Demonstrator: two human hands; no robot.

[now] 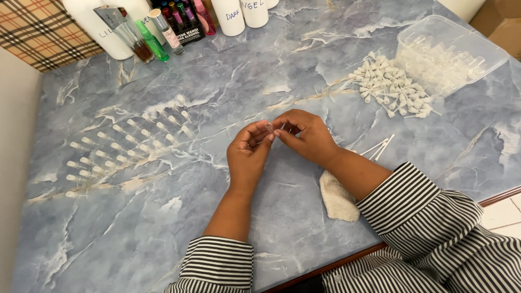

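My left hand (247,154) and my right hand (306,135) meet over the middle of a blue marbled table (217,81). Both pinch one small clear vial (268,126) between their fingertips. To the left, several small clear vials with white caps (125,144) stand in slanted rows on the table. At the right lies a heap of white spray caps with thin tubes (393,87).
A clear plastic tub (491,49) of small vials sits at the far right. A few loose thin tubes (380,146) and a beige cloth (336,198) lie by my right forearm. Coloured small bottles (157,32) and white bottles (228,16) line the back edge.
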